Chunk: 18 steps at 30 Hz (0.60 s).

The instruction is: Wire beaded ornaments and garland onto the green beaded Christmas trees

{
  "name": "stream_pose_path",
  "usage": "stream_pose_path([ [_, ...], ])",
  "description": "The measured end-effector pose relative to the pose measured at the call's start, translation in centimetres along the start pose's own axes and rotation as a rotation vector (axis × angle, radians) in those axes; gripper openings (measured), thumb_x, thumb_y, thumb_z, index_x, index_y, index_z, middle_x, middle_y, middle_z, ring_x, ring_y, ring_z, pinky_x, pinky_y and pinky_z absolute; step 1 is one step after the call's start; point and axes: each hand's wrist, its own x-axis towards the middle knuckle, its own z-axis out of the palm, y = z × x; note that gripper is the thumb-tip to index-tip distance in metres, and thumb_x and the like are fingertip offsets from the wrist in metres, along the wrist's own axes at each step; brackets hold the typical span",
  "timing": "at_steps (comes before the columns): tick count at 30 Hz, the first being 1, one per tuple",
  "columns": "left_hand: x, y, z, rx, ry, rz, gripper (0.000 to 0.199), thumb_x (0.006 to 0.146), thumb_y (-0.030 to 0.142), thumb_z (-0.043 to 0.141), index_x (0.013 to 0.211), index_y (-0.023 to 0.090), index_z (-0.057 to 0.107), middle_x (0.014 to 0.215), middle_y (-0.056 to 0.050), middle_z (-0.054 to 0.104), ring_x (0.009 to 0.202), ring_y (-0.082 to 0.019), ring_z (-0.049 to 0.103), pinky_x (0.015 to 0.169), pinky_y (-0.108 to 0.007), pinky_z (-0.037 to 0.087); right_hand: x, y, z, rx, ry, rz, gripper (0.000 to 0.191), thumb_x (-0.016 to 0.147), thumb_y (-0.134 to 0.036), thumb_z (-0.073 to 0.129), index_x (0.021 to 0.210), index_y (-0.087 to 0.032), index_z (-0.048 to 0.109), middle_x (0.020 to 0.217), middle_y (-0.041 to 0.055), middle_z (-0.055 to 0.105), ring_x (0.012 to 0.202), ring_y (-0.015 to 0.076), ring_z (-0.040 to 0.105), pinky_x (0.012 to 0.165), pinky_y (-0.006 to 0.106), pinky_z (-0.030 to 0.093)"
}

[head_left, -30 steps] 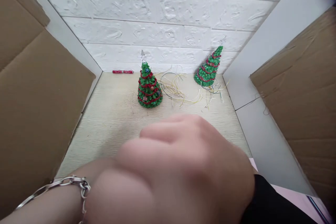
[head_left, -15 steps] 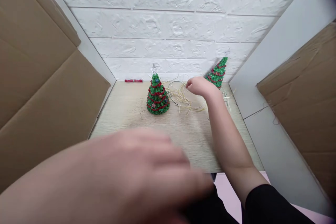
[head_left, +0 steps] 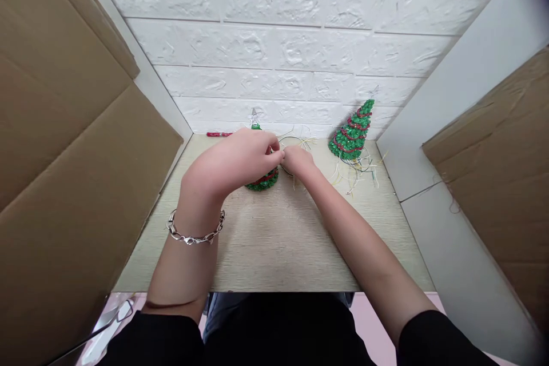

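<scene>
My left hand [head_left: 242,157] reaches over a small green Christmas tree [head_left: 262,185] with red garland and hides most of it. Only the tree's clear star top and lower edge show. The left thumb and fingers are pinched together, meeting my right hand [head_left: 297,160] just right of that tree. My right fingers are closed too. Whatever lies between the fingertips is too small or hidden to make out. Behind and under the right hand are loose thin wires [head_left: 295,140], white, yellow and dark.
A second green tree [head_left: 351,131] leans to the right at the back right, with tangled wires [head_left: 358,166] around its base. A thin red stick-like item [head_left: 218,134] lies by the white brick-patterned wall [head_left: 274,80]. Cardboard sheets [head_left: 81,126] flank the table [head_left: 274,240].
My left hand has gone from close to the camera out to the near tree. My right hand has moved left from the second tree, and the two hands now meet.
</scene>
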Motion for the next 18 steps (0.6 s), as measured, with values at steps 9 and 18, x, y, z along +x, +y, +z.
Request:
stream_pose_path([
  [9,0.6,-0.3,0.2,0.011,0.001,-0.016,0.033,0.089,0.038,0.042,0.09,0.019,0.069,0.091,-0.005,0.07,0.075,-0.018,0.059,0.059,-0.027,0.037,0.4,-0.6,1.1,0.08,-0.034,0.116,0.033,0.101,-0.024,0.042,0.125,-0.015,0.064,0.126,0.0147,0.066,0.115,0.0276,0.063,0.088,0.033,0.052],
  [18,0.7,-0.5,0.3,0.034,-0.004,-0.054,0.035,0.091,0.039,0.04,0.092,0.019,0.069,0.089,-0.006,0.069,0.075,-0.02,0.059,0.064,-0.029,0.038,-0.7,-2.0,1.9,-0.012,0.037,0.124,0.041,0.101,-0.012,0.031,0.133,-0.01,0.056,0.133,0.0216,0.059,0.124,0.0301,0.056,0.101,0.039,0.041],
])
